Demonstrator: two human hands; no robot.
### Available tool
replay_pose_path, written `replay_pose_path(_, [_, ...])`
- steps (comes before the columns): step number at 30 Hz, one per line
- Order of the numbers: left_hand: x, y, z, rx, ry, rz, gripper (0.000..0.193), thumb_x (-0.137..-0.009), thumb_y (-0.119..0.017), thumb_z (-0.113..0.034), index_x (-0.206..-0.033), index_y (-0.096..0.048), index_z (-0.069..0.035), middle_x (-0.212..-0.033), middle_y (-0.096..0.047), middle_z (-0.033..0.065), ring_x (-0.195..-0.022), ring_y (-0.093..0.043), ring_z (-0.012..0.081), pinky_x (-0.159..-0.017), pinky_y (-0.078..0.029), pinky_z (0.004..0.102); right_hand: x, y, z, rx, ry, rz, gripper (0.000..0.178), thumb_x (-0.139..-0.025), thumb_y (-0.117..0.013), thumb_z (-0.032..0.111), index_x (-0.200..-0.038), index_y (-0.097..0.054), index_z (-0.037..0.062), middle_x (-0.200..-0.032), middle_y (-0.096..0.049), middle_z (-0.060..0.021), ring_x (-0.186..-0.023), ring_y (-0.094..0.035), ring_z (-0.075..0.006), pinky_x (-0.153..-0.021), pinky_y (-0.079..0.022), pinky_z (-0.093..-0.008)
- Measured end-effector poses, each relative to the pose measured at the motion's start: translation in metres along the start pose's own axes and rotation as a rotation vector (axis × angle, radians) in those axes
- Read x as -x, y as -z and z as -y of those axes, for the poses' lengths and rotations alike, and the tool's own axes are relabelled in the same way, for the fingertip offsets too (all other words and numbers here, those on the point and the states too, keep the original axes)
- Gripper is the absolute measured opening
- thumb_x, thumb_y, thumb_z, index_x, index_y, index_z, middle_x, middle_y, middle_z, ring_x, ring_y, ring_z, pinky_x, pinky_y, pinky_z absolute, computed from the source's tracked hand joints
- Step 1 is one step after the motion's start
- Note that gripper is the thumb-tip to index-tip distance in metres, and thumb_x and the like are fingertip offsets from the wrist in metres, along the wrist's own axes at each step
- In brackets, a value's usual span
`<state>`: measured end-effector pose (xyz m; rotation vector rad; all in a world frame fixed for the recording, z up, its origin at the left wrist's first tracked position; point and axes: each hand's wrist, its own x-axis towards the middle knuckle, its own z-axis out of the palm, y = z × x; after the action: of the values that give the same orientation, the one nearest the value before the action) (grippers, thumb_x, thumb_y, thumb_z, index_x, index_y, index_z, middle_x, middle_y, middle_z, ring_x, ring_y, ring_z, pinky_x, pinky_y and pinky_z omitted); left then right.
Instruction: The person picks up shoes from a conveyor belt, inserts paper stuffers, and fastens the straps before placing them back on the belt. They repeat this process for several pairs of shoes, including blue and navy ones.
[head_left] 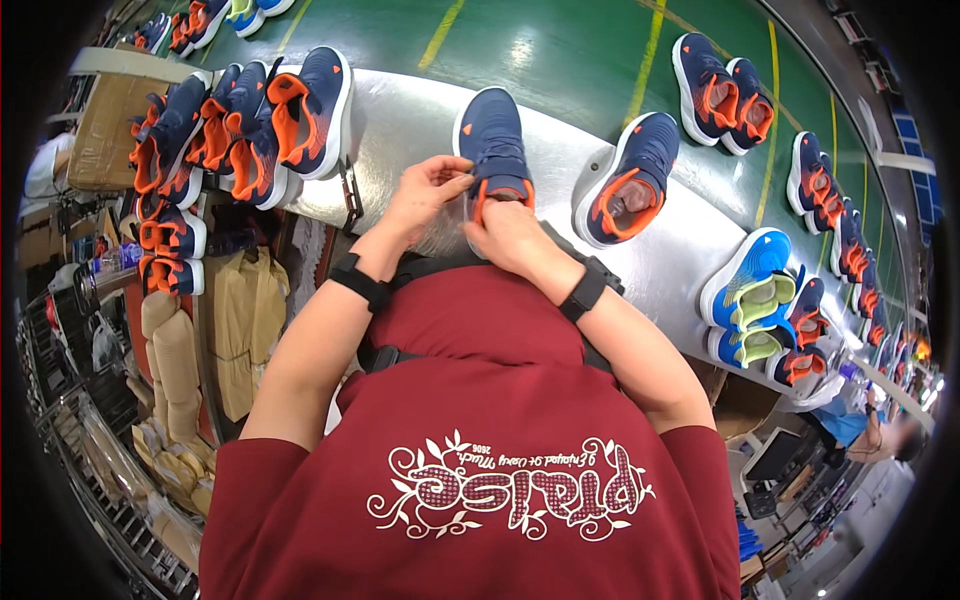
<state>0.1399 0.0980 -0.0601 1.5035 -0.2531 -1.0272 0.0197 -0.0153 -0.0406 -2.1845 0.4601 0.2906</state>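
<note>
A navy sneaker (490,125) with a white sole and orange lining lies on the metal bench in front of me, toe pointing away. My right hand (515,235) grips it at the heel, with the fingers inside the opening and the thumb outside. Beside its left edge, my left hand (425,200) is closed in a pinch near the strap. What those fingertips hold, if anything, is too small to make out. To the right rests a matching navy sneaker (640,170) with crumpled filling inside, touched by neither hand.
Several navy and orange sneakers (320,110) crowd the bench's left end. Blue sneakers (750,280) sit at its right. Beyond the metal bench (390,105), a green surface (560,50) with yellow lines carries more shoes. Beige shoe forms (172,350) stack at lower left; another person (880,430) is at far right.
</note>
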Motion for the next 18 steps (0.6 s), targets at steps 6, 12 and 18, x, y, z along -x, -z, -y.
replay_pose_path(6, [0.0, 0.004, 0.001, -0.287, -0.198, -0.199, 0.019, -0.087, -0.061, -0.011, -0.103, -0.066, -0.003, -0.087, -0.064, 0.0039, -0.079, -0.058, 0.0122, -0.074, -0.046, 0.0258, 0.013, 0.008, 0.008, 0.271, 0.137, -0.061, 0.038, -0.082, -0.062, 0.029, -0.09, -0.058, -0.0074, -0.074, -0.064, -0.0226, -0.073, -0.064, -0.0372, -0.069, -0.051, -0.044])
replay_pose_path(12, [-0.036, -0.024, -0.042, -0.942, -0.799, -0.065, 0.016, -0.084, -0.062, -0.013, -0.096, -0.068, -0.005, -0.089, -0.065, 0.0099, -0.08, -0.061, 0.0238, -0.074, -0.048, 0.0337, 0.003, 0.004, -0.007, 0.327, 0.225, -0.006, 0.026, -0.076, -0.061, 0.024, -0.075, -0.062, -0.0018, -0.071, -0.064, -0.0195, -0.069, -0.064, -0.0352, -0.065, -0.051, -0.0433])
replay_pose_path(18, [-0.073, -0.027, -0.067, -1.3, -0.711, 0.33, 0.014, -0.073, -0.064, -0.016, -0.082, -0.069, -0.006, -0.082, -0.065, 0.0115, -0.076, -0.061, 0.033, -0.07, -0.049, 0.0398, 0.002, 0.0, -0.009, 0.367, 0.244, -0.043, 0.028, -0.076, -0.06, 0.027, -0.073, -0.06, -0.0017, -0.067, -0.062, -0.0189, -0.066, -0.063, -0.0352, -0.063, -0.05, -0.0438])
